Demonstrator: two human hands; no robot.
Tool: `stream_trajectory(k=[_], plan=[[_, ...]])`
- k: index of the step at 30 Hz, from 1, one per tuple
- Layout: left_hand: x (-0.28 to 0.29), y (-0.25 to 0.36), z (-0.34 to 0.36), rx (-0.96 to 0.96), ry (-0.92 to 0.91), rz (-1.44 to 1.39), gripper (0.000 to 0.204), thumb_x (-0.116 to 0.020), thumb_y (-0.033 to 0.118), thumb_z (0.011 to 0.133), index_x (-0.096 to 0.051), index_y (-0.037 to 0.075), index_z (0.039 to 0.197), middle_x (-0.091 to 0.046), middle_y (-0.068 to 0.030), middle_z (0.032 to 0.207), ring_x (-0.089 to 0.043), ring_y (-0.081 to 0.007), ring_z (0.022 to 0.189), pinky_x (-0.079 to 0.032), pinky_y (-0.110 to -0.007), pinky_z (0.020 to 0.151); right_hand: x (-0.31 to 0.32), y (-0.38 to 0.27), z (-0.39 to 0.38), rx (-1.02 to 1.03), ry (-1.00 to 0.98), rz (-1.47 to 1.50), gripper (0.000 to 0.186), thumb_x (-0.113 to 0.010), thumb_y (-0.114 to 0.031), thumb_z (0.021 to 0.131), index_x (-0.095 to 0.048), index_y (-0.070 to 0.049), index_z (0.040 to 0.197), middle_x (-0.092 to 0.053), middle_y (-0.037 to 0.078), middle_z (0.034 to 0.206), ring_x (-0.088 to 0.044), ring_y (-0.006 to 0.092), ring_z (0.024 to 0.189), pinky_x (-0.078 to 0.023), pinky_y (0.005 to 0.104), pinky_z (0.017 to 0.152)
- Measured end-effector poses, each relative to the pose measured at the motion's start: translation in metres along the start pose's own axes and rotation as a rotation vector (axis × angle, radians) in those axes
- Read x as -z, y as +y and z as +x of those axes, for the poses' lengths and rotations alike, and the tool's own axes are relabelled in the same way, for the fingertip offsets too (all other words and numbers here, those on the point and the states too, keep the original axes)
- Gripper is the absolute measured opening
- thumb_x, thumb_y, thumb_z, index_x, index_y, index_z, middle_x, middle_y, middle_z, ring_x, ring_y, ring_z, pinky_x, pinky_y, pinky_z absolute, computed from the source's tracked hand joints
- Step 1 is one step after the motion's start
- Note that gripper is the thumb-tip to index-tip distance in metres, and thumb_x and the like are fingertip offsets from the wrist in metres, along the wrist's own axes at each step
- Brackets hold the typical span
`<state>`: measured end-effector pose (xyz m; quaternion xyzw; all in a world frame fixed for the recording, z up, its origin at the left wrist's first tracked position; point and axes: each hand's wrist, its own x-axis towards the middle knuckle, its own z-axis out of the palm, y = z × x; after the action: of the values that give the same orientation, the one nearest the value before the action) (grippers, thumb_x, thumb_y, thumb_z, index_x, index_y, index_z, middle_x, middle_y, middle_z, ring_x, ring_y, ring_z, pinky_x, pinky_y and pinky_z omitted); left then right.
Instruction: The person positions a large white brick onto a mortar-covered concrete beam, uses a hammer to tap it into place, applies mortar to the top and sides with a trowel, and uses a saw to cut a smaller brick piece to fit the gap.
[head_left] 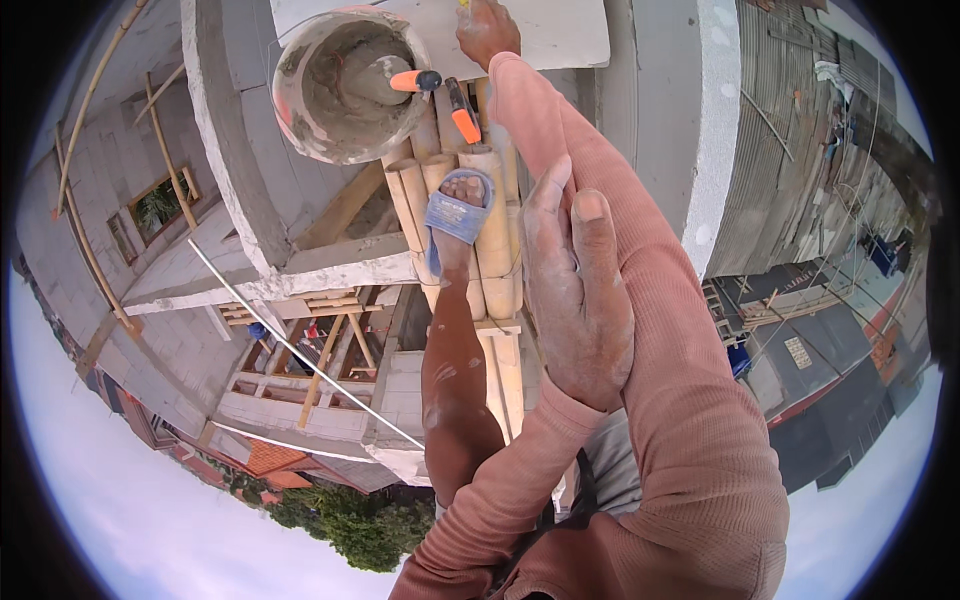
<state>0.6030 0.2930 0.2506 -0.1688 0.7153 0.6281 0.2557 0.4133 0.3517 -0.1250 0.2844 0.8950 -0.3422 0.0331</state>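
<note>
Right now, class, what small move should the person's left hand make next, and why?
Probably bring the left hand up to the flat white rectangular slab, to help steady it. The left hand is outstretched with nothing visible in its grasp, beside the pink ribbed right sleeve, while the right hand alone overlaps the slab in view, though contact is unclear.

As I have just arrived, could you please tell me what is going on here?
A person in a pink top has one blue-sandaled foot on yellow bamboo poles. The right hand is over a flat pale board, an unclear yellow thing at its edge. The dusty left hand is open beside the right forearm. A round smeared bucket holds grey mix; one orange-and-black handle is at its rim, another over the bamboo.
</note>
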Motion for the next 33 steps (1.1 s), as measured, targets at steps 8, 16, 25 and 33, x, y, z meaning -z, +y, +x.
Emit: stream_trajectory(k=[8, 16, 25, 33], plan=[[0.023, 0.015, 0.026, 0.026, 0.132, -0.046, 0.051, -0.046, 0.030, 0.110, -0.046, -0.009, 0.142, -0.051, -0.0197, 0.143, -0.049, -0.0248, 0.133, -0.036, -0.036, 0.114, 0.007, -0.033, 0.001, 0.088, 0.019, -0.217, 0.045, -0.061, -0.027, 0.093, -0.057, -0.009, 0.134, -0.065, 0.015, 0.119, -0.060, 0.0363, 0.117, -0.049, 0.0519, 0.097], [0.026, 0.021, 0.052, 0.055, 0.189, -0.193, 0.057, -0.050, 0.031, 0.109, -0.038, -0.010, 0.147, -0.046, -0.0210, 0.148, -0.047, -0.0265, 0.137, -0.036, -0.036, 0.114, 0.107, -0.099, -0.053, 0.132, -0.444, 0.162, 0.064, -0.049, -0.057, 0.099, -0.057, -0.002, 0.130, -0.059, 0.026, 0.126, -0.063, 0.0410, 0.111, -0.048, 0.0478, 0.102], [0.022, 0.018, 0.060, -0.113, 0.275, -0.107, 0.068, -0.052, 0.042, 0.105, -0.039, -0.012, 0.144, -0.045, -0.0228, 0.140, -0.041, -0.0315, 0.136, -0.031, -0.040, 0.117, 0.088, -0.133, -0.074, 0.229, -0.570, -0.310, 0.061, -0.061, -0.051, 0.091, -0.058, -0.009, 0.135, -0.059, 0.022, 0.136, -0.067, 0.0404, 0.115, -0.054, 0.0491, 0.095], [0.034, 0.023, 0.063, -0.098, 0.354, -0.161, 0.067, -0.044, 0.045, 0.108, -0.034, -0.007, 0.147, -0.037, -0.0280, 0.149, -0.036, -0.0417, 0.141, -0.025, -0.049, 0.120, 0.092, -0.176, -0.044, 0.716, -0.791, -0.724, 0.040, -0.056, -0.028, 0.093, -0.065, -0.008, 0.126, -0.073, 0.017, 0.113, -0.072, 0.0351, 0.099, -0.057, 0.0465, 0.088]])
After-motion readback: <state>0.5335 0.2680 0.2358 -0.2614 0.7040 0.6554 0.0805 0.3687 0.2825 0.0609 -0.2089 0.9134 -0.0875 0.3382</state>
